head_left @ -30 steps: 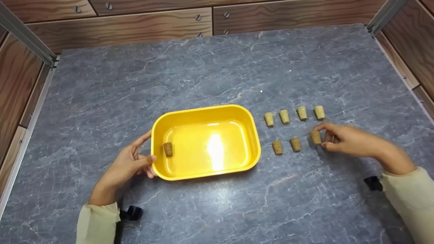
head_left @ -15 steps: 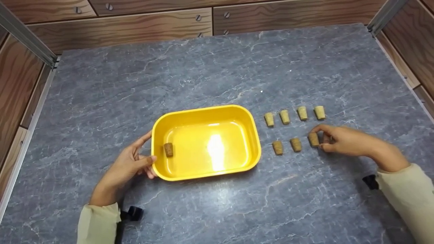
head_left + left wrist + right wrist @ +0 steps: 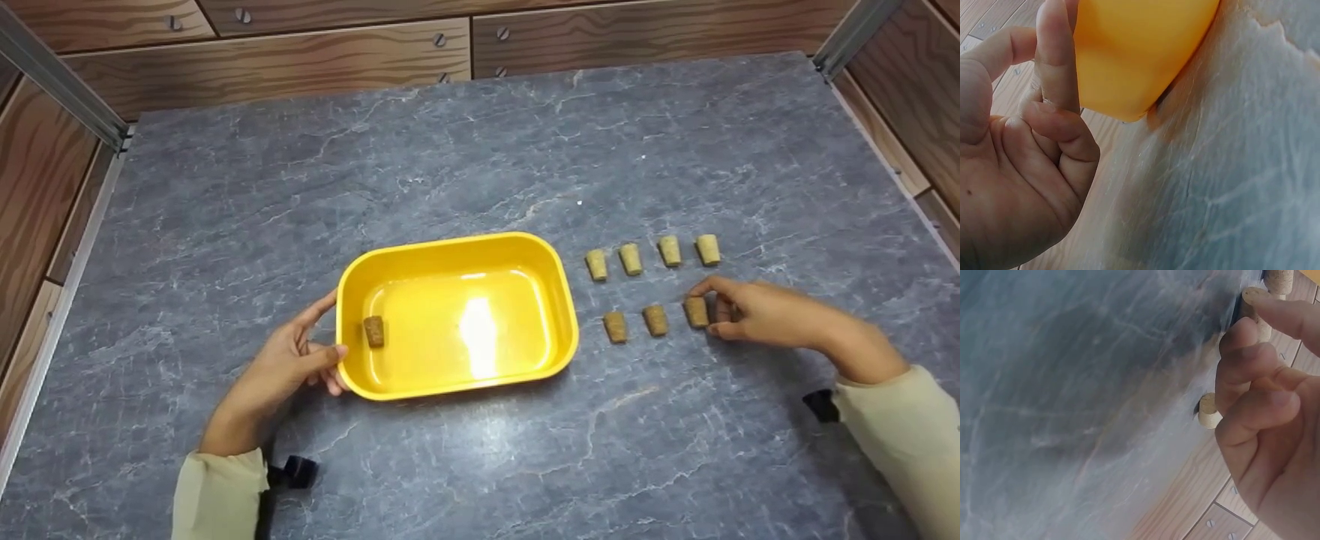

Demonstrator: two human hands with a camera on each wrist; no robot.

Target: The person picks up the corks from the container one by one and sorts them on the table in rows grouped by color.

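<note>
A yellow plastic tub (image 3: 442, 330) stands on the table, and a dark brown cork stopper (image 3: 374, 331) lies inside near its left end. My left hand (image 3: 281, 364) grips the tub's left side, thumb on the rim and fingers against the outer wall. To the right of the tub, my right hand (image 3: 772, 315) pinches a brown cork stopper (image 3: 697, 313) between thumb and index finger. This cork is at the right end of a front row, beside two more brown corks (image 3: 655, 320). In the right wrist view, the pinched cork (image 3: 1253, 297) is partly hidden by the fingers.
Behind the brown corks runs a row of several paler corks (image 3: 669, 250), close to the right hand. The grey marbled table (image 3: 480, 165) ends at wood-patterned panels (image 3: 300, 67) at the back and sides.
The right hand has shifted slightly left and toward the front with its cork, bringing it into line with the other brown corks. The left hand and tub are practically still.
</note>
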